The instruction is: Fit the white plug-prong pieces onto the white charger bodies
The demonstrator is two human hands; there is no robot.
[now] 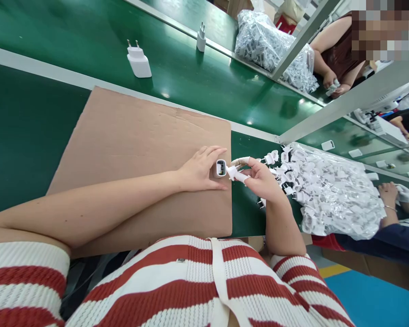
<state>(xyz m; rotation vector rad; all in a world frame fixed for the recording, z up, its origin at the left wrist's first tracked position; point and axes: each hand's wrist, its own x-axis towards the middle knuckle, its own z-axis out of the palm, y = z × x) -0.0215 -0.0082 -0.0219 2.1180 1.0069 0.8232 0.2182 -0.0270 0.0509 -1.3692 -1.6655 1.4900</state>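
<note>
A white charger housing [221, 168] stands near the right edge of the cardboard sheet [132, 136], its open end facing up with dark parts inside. My left hand [199, 170] is spread around it, fingers above and thumb below; I cannot tell whether it touches. Just right of the housing, my right hand [259, 177] pinches a small white plug piece [231, 172] between thumb and index finger, which wear white finger covers. Loose white plug pieces with pins [271, 157] lie beyond that hand, beside a clear bag [341, 190] full of similar ones.
An assembled white charger [139, 62] and another charger [201, 38] stand on the green bench [170, 63] behind a metal rail. A slanted metal post [347, 100] rises at right. Another bag of parts [266, 41] sits at the back. Co-workers' hands [334, 86] show at upper right and right.
</note>
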